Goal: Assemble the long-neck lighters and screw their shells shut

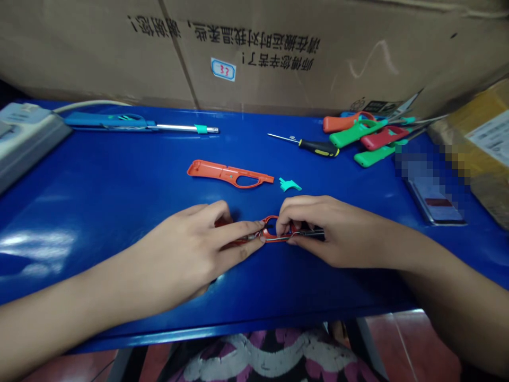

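Observation:
My left hand [191, 249] and my right hand [318, 228] meet at the middle of the blue table [99, 212], both pinched on an orange lighter shell half [272, 225] with a metal tube sticking out to the right. My left fingers press its left end, my right fingers grip its trigger loop and tube. Just beyond lies the other orange shell half [230, 174], with a small teal trigger piece [289, 185] to its right.
A screwdriver [308, 144] lies at the back, right of it a pile of several coloured lighters [368, 135]. A blue long lighter [131, 123] and a grey power strip [24, 132] sit at back left. Cardboard boxes [254, 48] wall the far side; a phone [435, 199] lies right.

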Demonstrator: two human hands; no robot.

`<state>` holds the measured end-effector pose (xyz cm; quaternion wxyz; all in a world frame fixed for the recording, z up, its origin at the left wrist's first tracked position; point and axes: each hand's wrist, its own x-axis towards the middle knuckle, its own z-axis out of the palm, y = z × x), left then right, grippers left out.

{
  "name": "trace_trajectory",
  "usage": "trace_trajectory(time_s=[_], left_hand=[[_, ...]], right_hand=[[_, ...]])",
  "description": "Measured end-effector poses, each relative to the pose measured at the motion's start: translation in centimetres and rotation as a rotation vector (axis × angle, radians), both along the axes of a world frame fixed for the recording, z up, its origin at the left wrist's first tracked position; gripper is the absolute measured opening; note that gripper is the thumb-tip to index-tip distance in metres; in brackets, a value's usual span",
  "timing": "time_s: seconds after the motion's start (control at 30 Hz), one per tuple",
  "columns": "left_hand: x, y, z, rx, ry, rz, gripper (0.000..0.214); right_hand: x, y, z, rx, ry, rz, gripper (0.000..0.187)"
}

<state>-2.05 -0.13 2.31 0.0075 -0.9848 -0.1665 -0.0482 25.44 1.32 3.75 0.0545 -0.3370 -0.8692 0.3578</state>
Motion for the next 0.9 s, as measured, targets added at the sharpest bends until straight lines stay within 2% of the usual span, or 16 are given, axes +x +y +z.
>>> trace_trajectory(time_s=[0.17, 0.33, 0.43, 0.6, 0.9], left_hand=[[-0.1, -0.2, 0.1, -0.017, 0.036, 0.008, 0.06], [-0.2, -0.4, 0.1, -0.024, 0.054, 0.023, 0.062], [-0.1, -0.4, 0.1, -0.015, 0.05, 0.019, 0.062], [-0.1, -0.3, 0.1, -0.007, 0.064, 0.011, 0.064], [0.1, -0.2, 0.1, -0.01, 0.037, 0.008, 0.062]], right_hand=[[-0.4, -0.8, 0.1, 0.099, -0.089, -0.015, 0.013], [-0.6, -1.5, 0.4, 0.377, -0.199, 0.158, 0.016], [-0.4, -1.6, 0.6, 0.461, -0.22, 0.192, 0.017], [-0.1, -1.0, 0.8, 0.313, -0.178, 0.062, 0.018], [-0.2, 0.1, 0.2, 0.077, -0.034, -0.025, 0.013]])
